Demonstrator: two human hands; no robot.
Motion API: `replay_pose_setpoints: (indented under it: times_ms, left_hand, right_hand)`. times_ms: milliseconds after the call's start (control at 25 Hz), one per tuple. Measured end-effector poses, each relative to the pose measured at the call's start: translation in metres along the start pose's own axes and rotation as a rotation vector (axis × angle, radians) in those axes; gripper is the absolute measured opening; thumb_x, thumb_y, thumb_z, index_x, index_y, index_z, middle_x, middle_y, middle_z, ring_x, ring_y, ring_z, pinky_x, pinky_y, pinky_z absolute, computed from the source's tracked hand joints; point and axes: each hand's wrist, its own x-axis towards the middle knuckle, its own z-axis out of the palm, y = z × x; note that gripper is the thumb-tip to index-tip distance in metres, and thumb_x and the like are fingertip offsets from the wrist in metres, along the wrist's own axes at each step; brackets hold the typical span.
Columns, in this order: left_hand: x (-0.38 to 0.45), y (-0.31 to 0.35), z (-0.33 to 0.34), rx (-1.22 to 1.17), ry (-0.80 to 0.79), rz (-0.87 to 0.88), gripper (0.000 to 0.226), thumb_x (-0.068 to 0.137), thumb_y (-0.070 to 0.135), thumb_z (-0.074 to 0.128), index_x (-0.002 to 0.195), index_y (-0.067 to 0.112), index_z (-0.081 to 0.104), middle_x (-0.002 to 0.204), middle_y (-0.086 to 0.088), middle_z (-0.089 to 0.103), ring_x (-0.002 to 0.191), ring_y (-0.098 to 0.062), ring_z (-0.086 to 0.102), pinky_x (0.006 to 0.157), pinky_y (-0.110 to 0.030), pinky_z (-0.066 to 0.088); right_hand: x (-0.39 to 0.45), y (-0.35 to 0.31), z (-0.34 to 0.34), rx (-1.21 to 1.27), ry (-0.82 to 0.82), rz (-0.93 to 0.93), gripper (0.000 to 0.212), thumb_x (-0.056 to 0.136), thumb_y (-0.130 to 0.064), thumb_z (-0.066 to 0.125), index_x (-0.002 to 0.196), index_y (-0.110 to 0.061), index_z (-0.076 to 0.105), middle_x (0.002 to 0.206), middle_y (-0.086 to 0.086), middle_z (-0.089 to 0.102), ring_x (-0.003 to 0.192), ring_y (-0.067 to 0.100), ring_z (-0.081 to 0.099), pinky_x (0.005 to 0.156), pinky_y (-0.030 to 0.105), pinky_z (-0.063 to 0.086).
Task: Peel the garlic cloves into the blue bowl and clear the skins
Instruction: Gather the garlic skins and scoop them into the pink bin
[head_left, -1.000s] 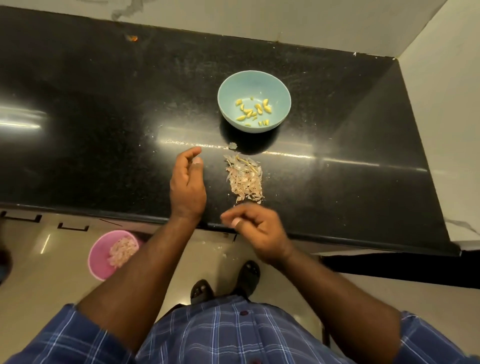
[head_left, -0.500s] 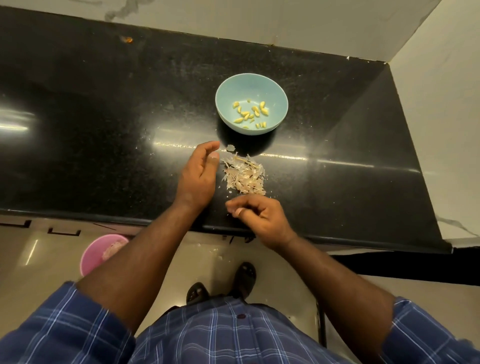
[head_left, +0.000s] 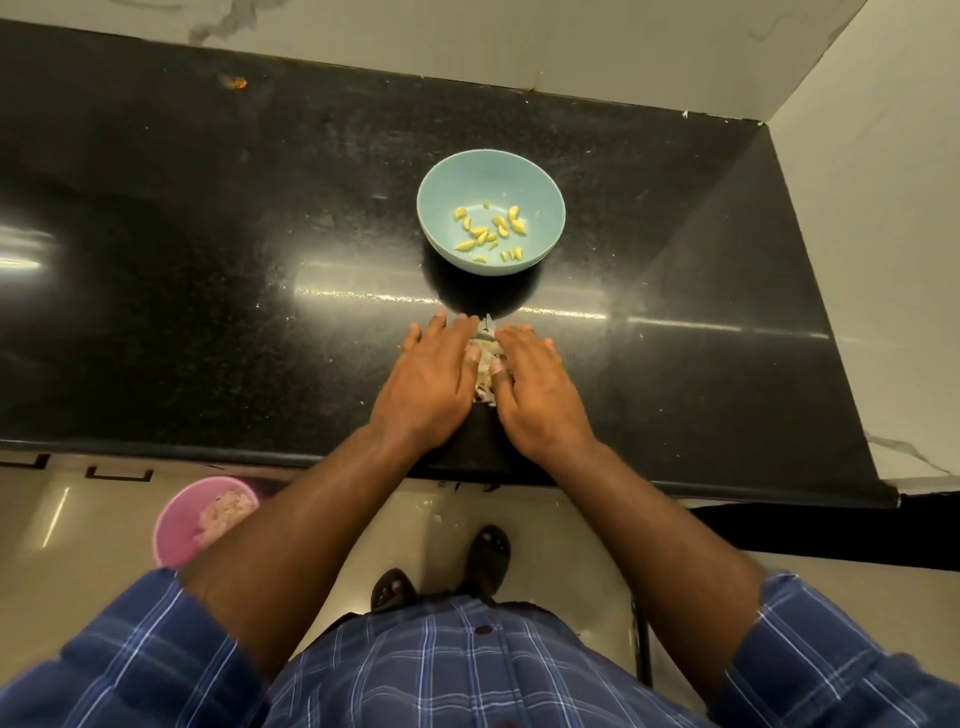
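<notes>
Both hands, left (head_left: 434, 384) and right (head_left: 535, 395), lie flat with straight fingers, hemming the skins (head_left: 485, 364) on the surface (head_left: 208, 260) near the bowl (head_left: 491, 210). Better squeeze inward, low, before lifting.

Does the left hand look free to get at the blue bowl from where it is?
Probably yes: the left hand lies just short of the blue bowl, with only bare counter between, though it presses the garlic skins.

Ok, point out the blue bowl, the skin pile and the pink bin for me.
blue bowl (head_left: 545, 193): head view, bare inner wall near the right rim.
skin pile (head_left: 485, 364): head view, strip showing between the two hands.
pink bin (head_left: 176, 525): head view, left inner wall.
</notes>
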Motion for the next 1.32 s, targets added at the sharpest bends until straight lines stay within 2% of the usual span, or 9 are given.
replay_pose_setpoints:
  times_ms: [120,320,400,560,680,800,1000,1160,1320]
  left_hand:
    - [-0.025,0.0,-0.011,-0.074,0.029,0.014,0.052,0.107,0.033,0.042,0.154,0.013,0.039,0.158,-0.008,0.043,0.152,-0.025,0.027,0.127,-0.041,0.017]
    - [-0.029,-0.002,-0.041,0.261,-0.149,-0.174,0.081,0.087,0.058,0.068,0.154,0.025,0.038,0.15,-0.001,0.036,0.137,-0.026,0.029,0.113,-0.047,0.032]
    - [-0.026,0.001,-0.036,0.198,-0.174,-0.167,0.077,0.084,0.051,0.075,0.149,0.021,0.046,0.142,-0.003,0.04,0.132,-0.025,0.035,0.11,-0.042,0.037]
    - [-0.024,0.007,-0.028,0.029,-0.137,-0.133,0.049,0.086,0.031,0.077,0.13,0.02,0.061,0.123,0.0,0.047,0.116,-0.02,0.051,0.095,-0.032,0.046]
    - [-0.028,0.008,-0.038,-0.073,-0.089,-0.192,0.062,0.085,0.025,0.078,0.142,0.024,0.053,0.128,0.001,0.052,0.111,-0.015,0.057,0.096,-0.03,0.049]
    - [-0.031,0.008,-0.043,-0.237,0.002,-0.276,0.05,0.092,0.014,0.066,0.14,0.025,0.054,0.122,0.003,0.06,0.102,-0.011,0.062,0.09,-0.029,0.051]
    - [-0.034,0.01,-0.042,-0.566,0.069,-0.451,0.043,0.094,0.002,0.054,0.129,0.028,0.052,0.106,0.002,0.064,0.1,-0.017,0.068,0.095,-0.047,0.057]
    - [-0.037,0.007,-0.04,-0.551,0.065,-0.423,0.04,0.094,-0.002,0.051,0.122,0.025,0.058,0.106,0.004,0.063,0.104,-0.017,0.066,0.097,-0.046,0.056]
    - [-0.037,0.002,-0.038,-0.549,0.118,-0.433,0.037,0.095,-0.002,0.051,0.116,0.027,0.062,0.104,0.007,0.065,0.102,-0.014,0.066,0.097,-0.045,0.056]
  right_hand:
    - [-0.014,-0.006,-0.019,0.116,-0.001,0.048,0.05,0.106,-0.029,0.049,0.152,-0.014,0.042,0.158,0.006,0.043,0.149,0.019,0.032,0.125,0.038,0.023]
    - [-0.023,-0.015,-0.054,-0.152,-0.235,0.258,0.088,0.081,-0.05,0.079,0.154,-0.022,0.037,0.14,0.002,0.042,0.133,0.021,0.042,0.112,0.04,0.041]
    - [-0.018,-0.027,-0.045,-0.151,-0.256,0.248,0.089,0.08,-0.047,0.081,0.154,-0.021,0.037,0.139,0.003,0.04,0.13,0.023,0.044,0.11,0.039,0.042]
    - [-0.006,-0.038,-0.044,-0.08,-0.232,0.218,0.07,0.079,-0.037,0.084,0.139,-0.017,0.053,0.132,0.002,0.045,0.114,0.018,0.053,0.097,0.031,0.046]
    - [-0.001,-0.039,-0.058,-0.073,-0.196,0.19,0.081,0.075,-0.035,0.088,0.144,-0.024,0.045,0.143,0.001,0.043,0.127,0.019,0.05,0.105,0.035,0.047]
    - [0.006,-0.05,-0.054,-0.144,-0.288,0.11,0.095,0.076,-0.046,0.085,0.154,-0.03,0.033,0.153,0.001,0.036,0.138,0.023,0.039,0.112,0.043,0.041]
    - [0.0,-0.064,-0.024,-0.391,-0.321,0.025,0.069,0.091,-0.046,0.07,0.151,-0.036,0.038,0.155,0.003,0.032,0.135,0.032,0.03,0.105,0.047,0.044]
    - [-0.004,-0.065,-0.016,-0.42,-0.248,-0.063,0.047,0.097,-0.022,0.062,0.143,-0.029,0.053,0.148,0.005,0.042,0.128,0.028,0.038,0.103,0.043,0.048]
    - [-0.002,-0.068,-0.019,-0.461,-0.239,-0.133,0.035,0.095,-0.009,0.06,0.128,-0.017,0.065,0.13,0.008,0.056,0.119,0.026,0.048,0.097,0.038,0.049]
